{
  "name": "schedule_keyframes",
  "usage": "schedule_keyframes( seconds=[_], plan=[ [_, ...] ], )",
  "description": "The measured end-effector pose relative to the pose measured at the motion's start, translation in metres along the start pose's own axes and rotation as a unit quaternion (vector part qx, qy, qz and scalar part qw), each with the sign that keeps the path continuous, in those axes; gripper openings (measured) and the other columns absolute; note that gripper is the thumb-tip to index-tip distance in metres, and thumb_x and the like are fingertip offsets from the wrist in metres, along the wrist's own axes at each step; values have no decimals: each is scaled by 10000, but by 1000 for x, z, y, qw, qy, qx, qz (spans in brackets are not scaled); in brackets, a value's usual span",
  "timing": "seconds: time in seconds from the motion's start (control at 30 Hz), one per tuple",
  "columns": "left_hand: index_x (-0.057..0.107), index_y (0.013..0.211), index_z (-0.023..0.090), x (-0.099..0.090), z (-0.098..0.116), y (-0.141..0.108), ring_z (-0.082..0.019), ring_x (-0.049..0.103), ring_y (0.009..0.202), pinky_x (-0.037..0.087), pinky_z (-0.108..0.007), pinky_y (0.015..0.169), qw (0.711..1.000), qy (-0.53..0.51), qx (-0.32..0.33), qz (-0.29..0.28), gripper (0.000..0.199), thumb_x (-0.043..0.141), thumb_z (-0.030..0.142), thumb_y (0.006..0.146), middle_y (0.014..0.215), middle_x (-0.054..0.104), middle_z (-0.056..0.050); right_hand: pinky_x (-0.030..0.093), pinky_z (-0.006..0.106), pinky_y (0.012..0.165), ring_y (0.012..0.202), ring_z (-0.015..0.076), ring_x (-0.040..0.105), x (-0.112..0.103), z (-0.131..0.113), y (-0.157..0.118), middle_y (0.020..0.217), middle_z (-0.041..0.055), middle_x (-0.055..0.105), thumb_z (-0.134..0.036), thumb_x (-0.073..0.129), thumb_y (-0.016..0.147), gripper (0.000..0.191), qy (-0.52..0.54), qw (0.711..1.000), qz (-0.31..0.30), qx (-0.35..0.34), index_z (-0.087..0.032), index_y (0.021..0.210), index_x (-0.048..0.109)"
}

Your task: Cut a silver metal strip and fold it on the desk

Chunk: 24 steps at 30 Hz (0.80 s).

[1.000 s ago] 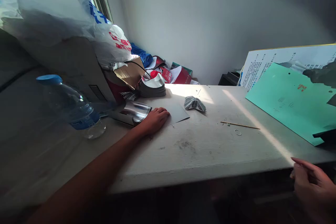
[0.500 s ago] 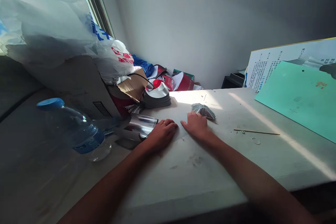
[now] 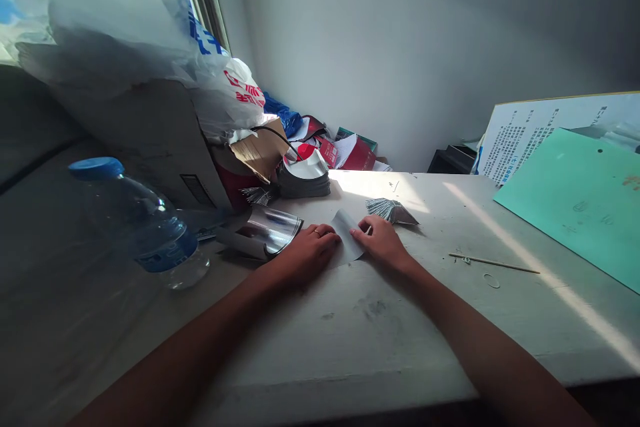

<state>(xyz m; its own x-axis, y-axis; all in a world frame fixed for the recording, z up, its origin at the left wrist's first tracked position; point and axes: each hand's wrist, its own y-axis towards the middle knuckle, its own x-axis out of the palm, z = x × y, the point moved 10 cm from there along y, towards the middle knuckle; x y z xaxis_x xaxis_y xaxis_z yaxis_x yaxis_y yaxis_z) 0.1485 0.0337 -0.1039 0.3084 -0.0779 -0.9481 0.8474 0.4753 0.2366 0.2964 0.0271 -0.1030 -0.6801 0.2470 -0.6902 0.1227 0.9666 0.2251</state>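
A small whitish sheet (image 3: 346,233), thin like paper or foil, lies between my hands, with its right side lifted off the table. My left hand (image 3: 316,247), a ring on one finger, has its fingers curled together and pressed on the sheet's left side. Thumb and fingers of my right hand (image 3: 384,240) pinch the sheet's right edge. Just left of my left hand lies a curled stack of shiny silver sheets (image 3: 277,228). Beyond my right hand is a fanned bundle of thin silvery strips (image 3: 390,209).
A clear bottle with a blue cap (image 3: 150,230) stands at left, near a cardboard box (image 3: 165,140) and plastic bags (image 3: 115,33). A thin stick (image 3: 495,263) and a ring-shaped band (image 3: 491,280) lie right on the white table (image 3: 380,347). A green board (image 3: 575,203) is farther right.
My right hand has gone from lying flat to pinching the sheet, raising its right side. My left hand stays almost in place. The view has shifted slightly.
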Motion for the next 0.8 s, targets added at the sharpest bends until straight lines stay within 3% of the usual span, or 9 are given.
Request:
schedule_keyframes(
  seconds=[0.13,0.23,0.33,0.43,0.53,0.67,0.8],
  plan=[
    [607,1271,235,-1,3,-2,-235,558,1142,479,-390,1010,1000,3,8,-3,338,437,229,979,1294,581,-99,460,341,781,833,206,594,1,-5,2,891,66,663,-448,631,839,291,226,974,-4,-14,-161,878,647],
    [607,1254,223,-1,3,-3,-227,561,1136,475,-375,1009,1000,4,8,-4,318,437,239,986,1283,583,-99,482,332,744,880,217,618,0,-3,4,982,80,675,-465,595,832,359,280,960,9,-2,-166,1027,631],
    [600,1262,225,0,2,-4,-226,558,1149,464,-378,1025,1000,9,10,-6,315,434,249,994,1285,583,-95,493,321,715,891,213,637,2,-1,4,1061,85,688,-442,596,831,445,381,925,11,10,-191,1199,591],
    [601,1263,227,1,2,-4,-230,553,1155,460,-383,1031,1000,17,7,-16,319,425,253,998,1269,584,-95,502,330,773,940,219,642,7,-2,2,1072,85,699,-396,611,836,348,443,896,2,3,-193,1112,669],
    [582,1309,237,2,3,-4,-240,541,1160,458,-404,1035,999,21,-1,-25,360,438,224,979,1263,579,-100,501,359,880,1014,231,640,11,-9,1,1094,79,701,-339,620,847,267,403,915,-11,-35,-191,1044,721],
    [521,1394,256,2,6,-4,-243,528,1159,449,-418,1043,999,25,6,-28,465,469,168,940,1263,567,-99,427,411,1071,1234,238,570,10,-29,-6,1305,80,643,-333,578,916,341,291,947,-30,-133,-213,1215,691],
    [604,1295,254,1,10,-6,-231,528,1143,444,-391,1030,999,36,30,-15,356,438,209,984,1229,572,-92,294,426,1196,1391,219,443,11,-45,-13,1443,78,557,-391,524,984,405,194,960,-57,-193,-221,1335,636]
  ],
)
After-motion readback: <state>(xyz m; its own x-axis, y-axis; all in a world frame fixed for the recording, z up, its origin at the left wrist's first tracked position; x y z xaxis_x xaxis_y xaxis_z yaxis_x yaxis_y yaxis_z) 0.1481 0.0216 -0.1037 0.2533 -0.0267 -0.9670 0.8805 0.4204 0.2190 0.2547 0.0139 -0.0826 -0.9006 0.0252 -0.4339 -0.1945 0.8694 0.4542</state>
